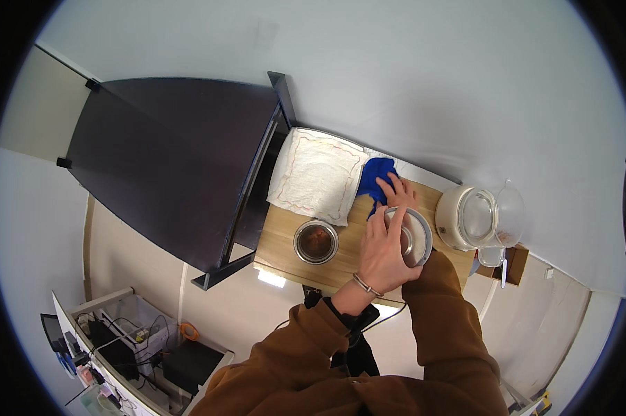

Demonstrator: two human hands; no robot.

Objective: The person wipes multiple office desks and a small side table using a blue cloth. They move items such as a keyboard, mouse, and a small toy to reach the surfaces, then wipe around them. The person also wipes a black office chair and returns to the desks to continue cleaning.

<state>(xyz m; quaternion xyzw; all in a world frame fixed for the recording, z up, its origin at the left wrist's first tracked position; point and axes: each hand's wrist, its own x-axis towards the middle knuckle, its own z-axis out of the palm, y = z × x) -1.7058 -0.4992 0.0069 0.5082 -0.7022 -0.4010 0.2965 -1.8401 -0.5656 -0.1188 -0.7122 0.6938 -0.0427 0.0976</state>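
My left hand (383, 249) grips a round, lid-like piece with a grey rim (422, 236), its fingers spread across the top. Beyond it, my right hand (400, 192) rests with spread fingers on a crumpled blue cloth (376, 176); the round piece partly hides its wrist. A white towel with a stitched border (318, 174) lies flat to the left of the blue cloth. Nearer to me stands an uncovered round metal container (316, 242) with something reddish-brown inside.
The wooden tabletop (276, 249) meets a wall at its far side. A cream appliance (451, 218) with a clear bowl or lid stands at the right, by a clear jug (510, 210). Left is a dark cabinet (178, 166). An open cardboard box (516, 265) sits beyond the right edge.
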